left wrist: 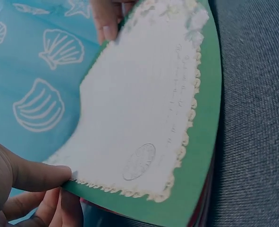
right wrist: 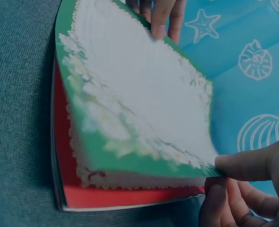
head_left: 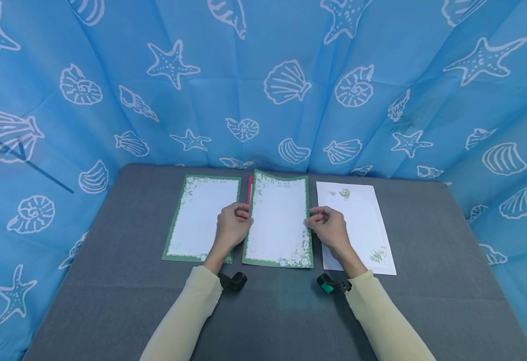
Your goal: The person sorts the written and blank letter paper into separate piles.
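Observation:
A green-bordered sheet of paper with white flowers is held by both hands at its long sides, its far edge bowed up. My left hand pinches the left edge, with the thumb on top and fingers beneath. At the right edge, my right hand pinches the paper between thumb and fingers. Under it lies a red-bordered sheet, on top of more sheets in the right wrist view. Its red edge also peeks out at the left side in the head view.
Another green-bordered sheet lies to the left, partly under the left forearm. On the right is a white sheet with small green plant prints, partly covered by the right hand. A grey cloth-covered table meets a blue shell-patterned curtain.

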A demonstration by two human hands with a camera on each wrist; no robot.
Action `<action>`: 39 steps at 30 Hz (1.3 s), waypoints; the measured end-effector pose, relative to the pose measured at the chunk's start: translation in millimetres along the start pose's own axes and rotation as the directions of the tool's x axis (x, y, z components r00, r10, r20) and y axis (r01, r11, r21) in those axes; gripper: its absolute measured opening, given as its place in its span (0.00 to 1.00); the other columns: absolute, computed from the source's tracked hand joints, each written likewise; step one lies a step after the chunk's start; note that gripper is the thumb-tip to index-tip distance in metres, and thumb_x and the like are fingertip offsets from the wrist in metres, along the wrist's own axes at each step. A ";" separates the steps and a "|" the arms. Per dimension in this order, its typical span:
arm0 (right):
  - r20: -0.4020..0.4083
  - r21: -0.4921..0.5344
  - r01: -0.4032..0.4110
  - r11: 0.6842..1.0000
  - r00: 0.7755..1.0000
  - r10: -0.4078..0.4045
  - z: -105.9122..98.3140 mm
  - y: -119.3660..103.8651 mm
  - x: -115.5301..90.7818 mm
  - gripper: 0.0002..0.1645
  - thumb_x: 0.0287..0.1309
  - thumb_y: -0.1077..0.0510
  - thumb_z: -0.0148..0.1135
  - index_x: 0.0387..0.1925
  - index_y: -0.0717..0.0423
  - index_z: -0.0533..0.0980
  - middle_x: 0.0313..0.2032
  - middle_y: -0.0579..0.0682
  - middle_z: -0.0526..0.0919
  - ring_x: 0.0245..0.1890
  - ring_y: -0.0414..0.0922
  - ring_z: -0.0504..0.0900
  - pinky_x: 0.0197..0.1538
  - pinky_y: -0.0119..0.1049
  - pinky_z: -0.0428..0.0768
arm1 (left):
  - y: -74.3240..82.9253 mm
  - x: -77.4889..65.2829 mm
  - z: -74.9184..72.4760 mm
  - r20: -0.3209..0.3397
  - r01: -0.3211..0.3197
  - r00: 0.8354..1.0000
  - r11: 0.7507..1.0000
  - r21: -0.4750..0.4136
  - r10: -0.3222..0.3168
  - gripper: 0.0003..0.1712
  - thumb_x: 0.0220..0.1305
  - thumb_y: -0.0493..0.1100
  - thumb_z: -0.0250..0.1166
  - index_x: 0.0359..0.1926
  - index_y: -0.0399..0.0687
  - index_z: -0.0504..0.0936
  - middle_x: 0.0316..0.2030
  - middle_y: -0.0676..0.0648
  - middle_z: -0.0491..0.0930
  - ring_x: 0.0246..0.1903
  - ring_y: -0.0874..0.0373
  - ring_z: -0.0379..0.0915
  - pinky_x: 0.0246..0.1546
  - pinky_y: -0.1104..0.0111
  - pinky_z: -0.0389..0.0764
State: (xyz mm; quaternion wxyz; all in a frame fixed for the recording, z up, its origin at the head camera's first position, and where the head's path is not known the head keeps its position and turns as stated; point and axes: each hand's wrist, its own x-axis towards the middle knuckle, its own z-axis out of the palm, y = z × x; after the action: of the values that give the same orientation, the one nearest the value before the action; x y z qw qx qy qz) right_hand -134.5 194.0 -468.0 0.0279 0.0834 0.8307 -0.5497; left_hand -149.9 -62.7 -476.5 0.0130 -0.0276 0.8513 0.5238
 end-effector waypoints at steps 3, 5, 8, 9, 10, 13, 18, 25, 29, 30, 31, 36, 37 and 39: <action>0.025 0.046 -0.033 0.998 0.999 0.032 -3.4 -2.2 -0.5 0.17 0.64 0.66 0.65 0.53 0.72 0.77 0.34 0.56 0.82 0.31 0.39 0.78 0.36 0.30 0.81 | 0.6 0.2 -3.3 0.021 0.015 1.000 0.999 -0.040 -0.014 0.13 0.64 0.33 0.68 0.50 0.38 0.85 0.36 0.45 0.83 0.39 0.51 0.83 0.44 0.57 0.82; 0.040 0.061 -0.050 0.997 0.998 0.048 -6.1 -4.2 -1.0 0.17 0.66 0.65 0.64 0.53 0.72 0.76 0.36 0.57 0.82 0.33 0.40 0.79 0.39 0.32 0.82 | 1.8 0.3 -6.1 0.028 0.022 0.999 0.998 -0.066 -0.020 0.12 0.65 0.34 0.68 0.49 0.38 0.85 0.36 0.45 0.83 0.40 0.50 0.83 0.44 0.57 0.82; 0.060 0.083 -0.062 0.995 0.997 0.057 -9.6 -6.8 -1.8 0.17 0.67 0.64 0.63 0.53 0.71 0.76 0.38 0.58 0.82 0.35 0.41 0.80 0.40 0.33 0.82 | 3.9 0.4 -10.2 0.034 0.030 0.999 0.996 -0.090 -0.028 0.11 0.66 0.36 0.68 0.48 0.38 0.85 0.37 0.44 0.83 0.40 0.49 0.83 0.43 0.57 0.82; 0.068 0.086 -0.059 0.995 0.996 0.053 -10.5 -7.3 -2.0 0.17 0.67 0.63 0.63 0.53 0.71 0.76 0.39 0.58 0.82 0.35 0.41 0.80 0.41 0.33 0.82 | 4.4 0.4 -11.5 0.035 0.032 0.999 0.995 -0.093 -0.029 0.11 0.66 0.36 0.68 0.48 0.38 0.85 0.37 0.44 0.84 0.40 0.49 0.83 0.43 0.57 0.82; 0.074 0.093 -0.056 0.994 0.996 0.049 -11.2 -7.9 -2.4 0.17 0.67 0.63 0.63 0.52 0.71 0.76 0.39 0.59 0.82 0.35 0.41 0.80 0.41 0.34 0.82 | 4.8 0.4 -12.8 0.037 0.027 0.999 0.995 -0.093 -0.024 0.11 0.66 0.36 0.68 0.48 0.38 0.85 0.37 0.44 0.84 0.40 0.49 0.83 0.42 0.57 0.82; 0.094 0.104 -0.039 0.994 0.995 0.029 -12.9 -8.6 -3.5 0.17 0.68 0.62 0.63 0.52 0.72 0.76 0.39 0.59 0.83 0.34 0.41 0.81 0.41 0.34 0.83 | 5.3 0.5 -16.5 0.047 0.019 0.999 0.995 -0.094 -0.015 0.11 0.67 0.37 0.67 0.48 0.38 0.85 0.38 0.43 0.84 0.41 0.48 0.83 0.41 0.56 0.82; 0.112 0.102 -0.011 0.995 0.994 0.000 -14.4 -9.1 -5.0 0.17 0.68 0.61 0.63 0.52 0.72 0.76 0.40 0.60 0.83 0.34 0.41 0.81 0.41 0.36 0.83 | 4.3 0.1 -22.4 0.092 0.032 0.996 0.994 -0.108 -0.022 0.12 0.68 0.38 0.66 0.50 0.38 0.84 0.40 0.43 0.83 0.43 0.47 0.82 0.42 0.56 0.82; 0.124 0.129 0.020 0.991 0.992 -0.036 -11.2 -11.7 -5.5 0.16 0.68 0.62 0.63 0.50 0.72 0.76 0.39 0.62 0.83 0.33 0.42 0.82 0.40 0.34 0.83 | 3.0 -0.6 -32.8 0.133 0.058 0.990 0.986 -0.154 -0.037 0.13 0.70 0.38 0.65 0.52 0.38 0.82 0.44 0.40 0.82 0.48 0.45 0.79 0.47 0.54 0.80; 0.133 0.151 0.036 0.988 0.989 -0.057 -4.7 -14.8 -5.2 0.15 0.68 0.63 0.63 0.49 0.72 0.77 0.38 0.64 0.83 0.31 0.43 0.83 0.41 0.39 0.84 | 0.6 0.2 -41.5 0.133 0.053 0.991 0.984 -0.169 -0.031 0.13 0.70 0.38 0.65 0.52 0.37 0.82 0.43 0.39 0.81 0.47 0.45 0.79 0.47 0.55 0.80; 0.135 0.151 0.040 0.988 0.989 -0.061 -2.8 -15.8 -5.1 0.15 0.68 0.62 0.63 0.49 0.72 0.77 0.38 0.64 0.83 0.31 0.43 0.83 0.41 0.39 0.84 | -0.1 0.6 -44.0 0.135 0.054 0.990 0.982 -0.179 -0.030 0.13 0.70 0.38 0.65 0.53 0.36 0.82 0.43 0.39 0.81 0.46 0.45 0.79 0.46 0.55 0.81; 0.137 0.151 0.041 0.988 0.989 -0.062 -0.7 -16.6 -4.6 0.15 0.68 0.62 0.63 0.49 0.72 0.77 0.38 0.64 0.83 0.31 0.43 0.83 0.41 0.40 0.84 | -0.5 1.2 -46.7 0.135 0.055 0.990 0.981 -0.186 -0.030 0.14 0.70 0.37 0.64 0.53 0.36 0.81 0.43 0.39 0.81 0.45 0.45 0.80 0.46 0.54 0.81; 0.155 0.166 0.044 0.985 0.985 -0.070 12.3 -22.2 -2.6 0.16 0.68 0.62 0.63 0.50 0.72 0.77 0.38 0.64 0.84 0.31 0.43 0.84 0.42 0.43 0.85 | -2.8 2.9 -62.2 0.148 0.083 0.988 0.973 -0.217 -0.052 0.15 0.71 0.36 0.63 0.55 0.33 0.80 0.43 0.38 0.80 0.41 0.47 0.80 0.46 0.51 0.81; 0.158 0.173 0.041 0.984 0.985 -0.069 15.7 -23.0 -1.9 0.16 0.68 0.63 0.63 0.50 0.72 0.77 0.38 0.64 0.84 0.31 0.43 0.84 0.42 0.45 0.85 | -3.7 3.1 -65.7 0.149 0.090 0.987 0.973 -0.214 -0.059 0.16 0.71 0.36 0.63 0.56 0.33 0.79 0.44 0.38 0.80 0.40 0.48 0.80 0.47 0.51 0.81; 0.164 0.185 0.037 0.982 0.984 -0.068 22.5 -26.0 -1.1 0.15 0.67 0.63 0.64 0.49 0.72 0.78 0.38 0.64 0.84 0.30 0.43 0.85 0.42 0.46 0.85 | -6.4 4.2 -72.3 0.151 0.106 0.986 0.972 -0.209 -0.075 0.16 0.71 0.36 0.62 0.56 0.33 0.79 0.44 0.38 0.79 0.39 0.50 0.80 0.46 0.53 0.82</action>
State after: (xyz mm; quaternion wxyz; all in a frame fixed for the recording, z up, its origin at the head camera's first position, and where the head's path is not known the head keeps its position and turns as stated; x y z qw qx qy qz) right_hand -138.8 163.4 -453.1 0.0762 0.0163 0.7738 -0.6286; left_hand -153.2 -130.2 -449.7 0.0946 -0.0302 0.7839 0.6128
